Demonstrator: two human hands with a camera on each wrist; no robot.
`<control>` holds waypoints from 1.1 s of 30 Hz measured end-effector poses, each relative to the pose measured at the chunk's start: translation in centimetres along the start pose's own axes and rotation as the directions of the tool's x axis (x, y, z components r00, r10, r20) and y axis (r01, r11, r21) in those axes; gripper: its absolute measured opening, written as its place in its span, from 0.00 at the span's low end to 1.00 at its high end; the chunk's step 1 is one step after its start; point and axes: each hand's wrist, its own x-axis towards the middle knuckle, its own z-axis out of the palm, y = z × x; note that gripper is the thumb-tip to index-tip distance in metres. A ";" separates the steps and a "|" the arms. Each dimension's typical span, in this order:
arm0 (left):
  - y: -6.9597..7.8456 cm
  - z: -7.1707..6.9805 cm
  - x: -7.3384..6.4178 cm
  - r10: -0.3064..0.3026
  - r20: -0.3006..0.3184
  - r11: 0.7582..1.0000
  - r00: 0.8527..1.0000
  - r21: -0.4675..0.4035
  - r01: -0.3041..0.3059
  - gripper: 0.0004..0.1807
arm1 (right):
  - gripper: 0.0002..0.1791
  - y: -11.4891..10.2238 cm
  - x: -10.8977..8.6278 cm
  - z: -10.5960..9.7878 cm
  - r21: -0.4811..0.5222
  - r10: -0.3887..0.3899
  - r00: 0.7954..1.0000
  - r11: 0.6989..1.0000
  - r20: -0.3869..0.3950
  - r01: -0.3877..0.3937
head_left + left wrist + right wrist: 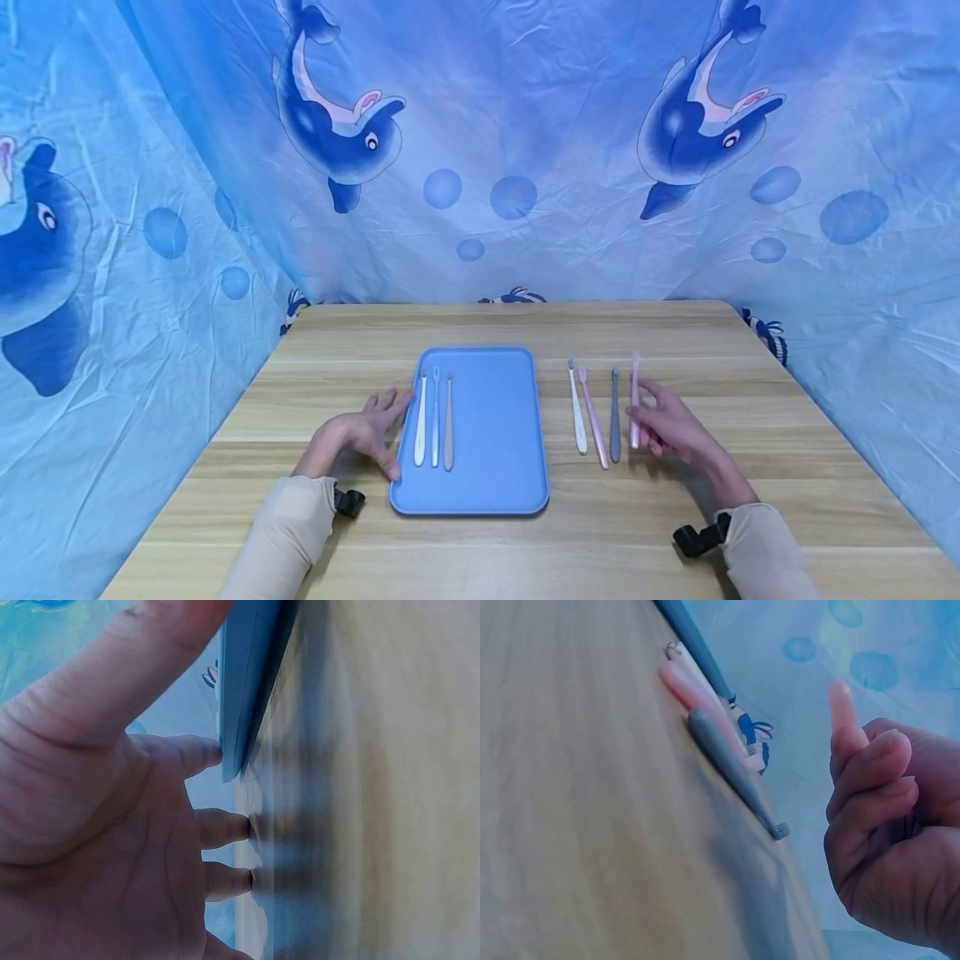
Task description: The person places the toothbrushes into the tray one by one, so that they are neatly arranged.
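Note:
My right hand (675, 425) pinches a light pink toothbrush (635, 392) near its handle. In the right wrist view its pink handle end (842, 703) pokes out above the curled fingers, off the table. Just left of that hand lie a dark grey toothbrush (615, 425), a pink toothbrush (593, 417) and a white toothbrush (577, 417). With spread fingers, my left hand (363, 429) touches the left rim of a blue tray (495, 433). Inside the tray's left part lie a white toothbrush (421, 425), a pale blue toothbrush (436, 421) and a grey toothbrush (448, 429), side by side.
Everything sits on a wood-grain table (480, 558). A blue curtain (465, 125) printed with dolphins hangs behind the table and along both sides. Dark wrist mounts (701, 537) are worn on both forearms.

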 end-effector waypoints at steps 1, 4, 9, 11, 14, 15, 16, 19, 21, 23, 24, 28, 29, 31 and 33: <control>0.0 0.0 0.0 -0.002 0.000 1.000 1.000 -0.002 0.002 0.80 | 0.42 -0.1 0.0 0.0 -0.002 0.000 1.000 1.000 -0.005 0.000; 0.0 0.0 -0.1 0.000 0.001 1.000 1.000 -0.003 0.000 0.80 | 0.42 -0.5 0.2 0.2 -0.006 -0.008 1.000 1.000 -0.015 0.007; 0.0 0.1 0.0 -0.002 0.000 1.000 1.000 -0.004 0.002 0.81 | 0.44 -1.2 0.4 0.6 0.007 -0.014 1.000 1.000 -0.026 0.014; 0.0 0.1 0.1 0.001 -0.001 1.000 1.000 -0.002 -0.001 0.81 | 0.44 -1.6 0.5 0.7 0.013 -0.027 0.999 1.000 -0.027 0.028; 0.0 0.0 0.1 0.001 0.000 1.000 1.000 -0.001 -0.001 0.81 | 0.43 -2.1 0.7 1.0 0.017 -0.045 0.999 0.999 -0.024 0.046; 0.0 0.0 0.2 0.003 0.001 1.000 1.000 -0.001 -0.003 0.81 | 0.43 -2.3 0.7 1.0 0.016 -0.051 0.999 0.999 -0.018 0.052; 0.0 0.0 0.1 0.007 0.000 1.000 1.000 0.002 -0.007 0.81 | 0.43 -2.5 0.8 1.1 0.018 -0.050 0.999 0.999 -0.018 0.051; 0.0 0.0 0.1 0.005 -0.001 1.000 1.000 -0.001 -0.005 0.81 | 0.44 -2.9 0.9 1.3 0.019 -0.058 0.998 0.998 -0.012 0.058; 0.0 0.0 0.0 0.013 -0.003 1.000 1.000 -0.002 -0.013 0.81 | 0.44 -3.1 0.9 1.5 0.022 -0.063 0.998 0.998 -0.006 0.063; 0.0 0.1 0.0 0.013 -0.004 1.000 1.000 -0.003 -0.014 0.81 | 0.45 -3.3 0.9 1.6 0.022 -0.070 0.998 0.997 -0.003 0.070; 0.0 0.1 0.0 0.015 -0.005 1.000 1.000 -0.003 -0.015 0.81 | 0.45 -3.4 1.0 1.7 0.021 -0.071 0.997 0.997 -0.002 0.071; 0.0 0.1 0.0 0.015 -0.006 1.000 1.000 0.000 -0.015 0.81 | 0.44 -3.7 1.3 2.2 0.026 -0.077 0.997 0.997 -0.002 0.077; 0.0 0.1 0.0 0.014 -0.005 1.000 1.000 0.000 -0.014 0.81 | 0.44 -3.9 1.4 2.3 0.028 -0.081 0.997 0.996 -0.001 0.081; 0.0 0.1 0.0 0.012 -0.005 1.000 1.000 0.000 -0.012 0.81 | 0.44 -4.2 1.6 2.5 0.035 -0.085 0.996 0.996 0.001 0.085; 0.0 0.1 0.0 0.013 -0.005 1.000 1.000 -0.001 -0.013 0.81 | 0.44 -4.5 1.7 2.8 0.041 -0.087 0.996 0.995 0.006 0.087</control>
